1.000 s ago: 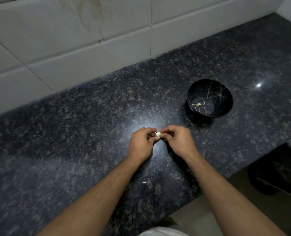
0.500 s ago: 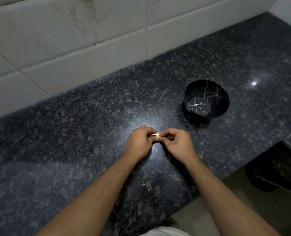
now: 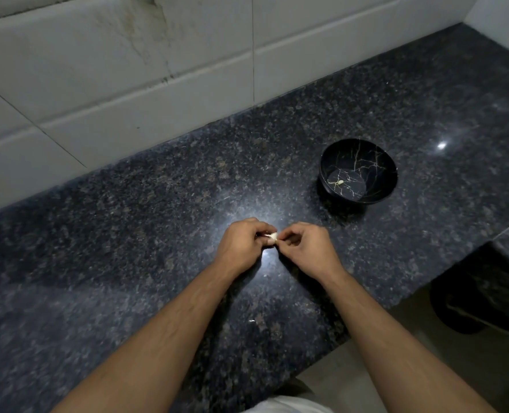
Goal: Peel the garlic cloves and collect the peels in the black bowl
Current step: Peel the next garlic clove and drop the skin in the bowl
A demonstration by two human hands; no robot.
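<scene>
Nearest the camera, two bare forearms reach out over the dark speckled counter (image 3: 128,239), and a small pale fleck (image 3: 251,321) lies on the stone between them; it may be a scrap of peel, though it is too small to be sure.

Beyond that, the left hand (image 3: 241,247) has its fingers curled round a garlic clove (image 3: 272,237), and the right hand (image 3: 304,248) pinches at the clove's exposed end with thumb and fingertip. The two hands touch at the clove, held just above the counter.

The step in hand looks like stripping skin from this clove. To do it well, the left hand should hold firm without crushing, while the right catches a loose edge of skin and draws it along the clove's length, not straight outward, so it comes away in a strip rather than crumbs. Working closer to the bowl would keep scraps off the stone.

Most of the clove is hidden inside the left fingers, so how much skin remains cannot be told.

Further off to the right stands the black bowl (image 3: 387,180), veined with gold lines, well apart from the hands. One pale bit (image 3: 340,182) lies in its bottom. It could be peel or a clove piece. Behind runs a white tiled wall (image 3: 157,93).
</scene>
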